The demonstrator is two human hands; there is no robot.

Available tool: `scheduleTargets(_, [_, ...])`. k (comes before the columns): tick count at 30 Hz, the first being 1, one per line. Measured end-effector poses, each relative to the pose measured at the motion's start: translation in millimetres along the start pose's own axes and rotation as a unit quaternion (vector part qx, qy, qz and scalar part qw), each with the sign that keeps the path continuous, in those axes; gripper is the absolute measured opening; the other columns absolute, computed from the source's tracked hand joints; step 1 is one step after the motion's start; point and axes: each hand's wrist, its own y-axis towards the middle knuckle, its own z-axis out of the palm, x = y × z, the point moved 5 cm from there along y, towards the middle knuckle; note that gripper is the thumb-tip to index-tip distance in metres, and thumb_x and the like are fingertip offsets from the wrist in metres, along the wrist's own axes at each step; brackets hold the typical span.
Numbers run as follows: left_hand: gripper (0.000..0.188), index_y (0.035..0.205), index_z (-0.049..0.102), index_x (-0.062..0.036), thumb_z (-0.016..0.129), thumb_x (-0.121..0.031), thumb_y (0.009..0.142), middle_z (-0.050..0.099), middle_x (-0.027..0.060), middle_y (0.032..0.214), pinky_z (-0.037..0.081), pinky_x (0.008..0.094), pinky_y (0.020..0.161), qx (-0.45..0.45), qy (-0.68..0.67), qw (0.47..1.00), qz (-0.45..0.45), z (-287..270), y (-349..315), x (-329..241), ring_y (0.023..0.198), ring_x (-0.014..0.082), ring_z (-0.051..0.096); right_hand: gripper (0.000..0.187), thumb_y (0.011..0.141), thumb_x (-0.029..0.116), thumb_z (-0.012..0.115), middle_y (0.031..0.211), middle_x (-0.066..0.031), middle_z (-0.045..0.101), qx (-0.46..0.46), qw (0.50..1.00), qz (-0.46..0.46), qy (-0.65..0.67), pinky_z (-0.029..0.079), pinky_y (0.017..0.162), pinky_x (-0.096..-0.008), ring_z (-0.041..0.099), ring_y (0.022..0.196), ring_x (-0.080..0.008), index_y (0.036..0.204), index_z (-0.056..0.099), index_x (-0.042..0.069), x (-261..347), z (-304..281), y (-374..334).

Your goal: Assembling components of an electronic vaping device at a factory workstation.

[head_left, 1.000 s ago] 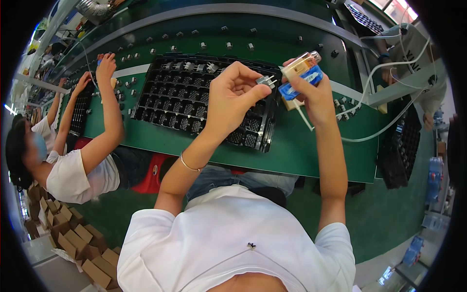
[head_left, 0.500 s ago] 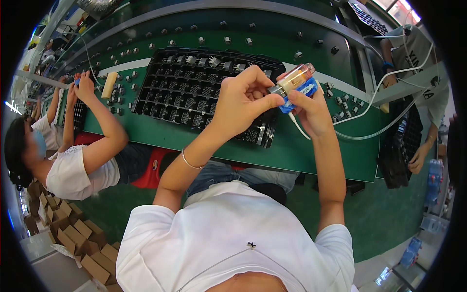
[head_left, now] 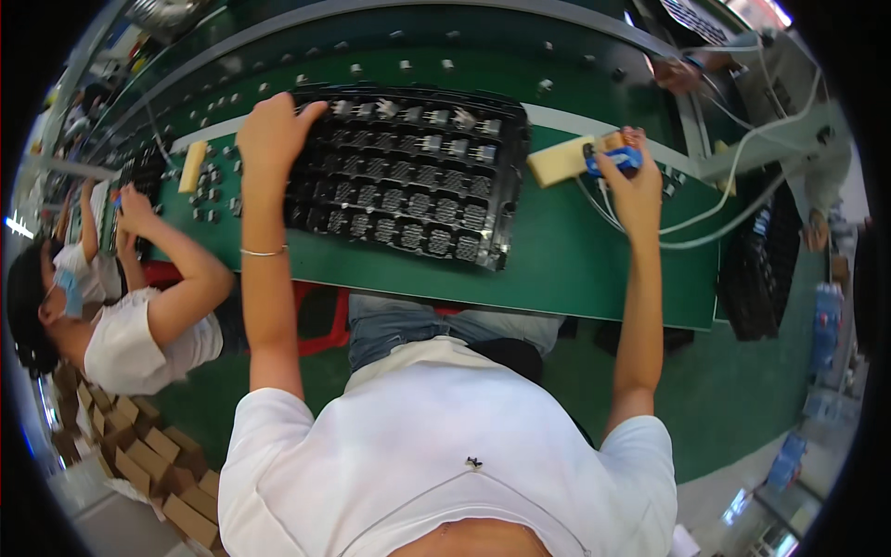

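Note:
In my right hand (head_left: 634,190) is a handheld tool (head_left: 616,160) with a blue wrap, an orange part and a thin white cable. The fingers close round it, at the right end of a pale yellow block (head_left: 560,161). My left hand (head_left: 272,139) is over the upper left corner of a black compartment tray (head_left: 390,213). Its thumb sticks out over the tray, apart from the other fingers, which are partly hidden; nothing shows in the hand. Small metal parts (head_left: 432,144) sit in the tray's far row and at the right of the second row.
More metal parts (head_left: 213,176) lie scattered on the green table (head_left: 594,278), left of the tray and behind it. White cables (head_left: 691,223) loop at the right. Co-workers sit left (head_left: 148,316) and reach in at right (head_left: 682,74). Cardboard boxes (head_left: 153,455) stand lower left.
My hands have moved apart. The left has gone from the tool and the metal part at its tip to the tray's left side; the right has lowered the tool to the yellow block.

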Motion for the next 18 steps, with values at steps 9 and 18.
scheduleTargets(9, [0.050, 0.083, 0.068, -0.0029, 0.062, -0.053, 0.088, 0.070, 0.0190, 0.087, 0.052, 0.0476, 0.074, -0.053, 0.022, 0.998, 0.004, 23, 23, 7, 0.086, 0.0384, 0.067, 0.052, 0.077, 0.031, 0.076, 0.099, -0.0190, 0.068, -0.024, 0.984, -0.017, -0.178, 0.053, 0.078, -0.0404, 0.066, 0.088, -0.0370, 0.119, 0.063, 0.003, 10, 24, -18])
scheduleTargets(18, [0.044, 0.088, 0.072, -0.0050, 0.065, -0.048, 0.085, 0.072, 0.0169, 0.090, 0.054, 0.0455, 0.075, -0.018, -0.023, 1.000, -0.001, 18, 27, 10, 0.087, 0.0365, 0.069, 0.044, 0.076, 0.029, 0.075, 0.092, -0.0147, 0.068, -0.033, 0.984, 0.019, -0.175, 0.052, 0.072, -0.0400, 0.066, 0.079, -0.0336, 0.112, 0.065, 0.007, 5, 28, -18])
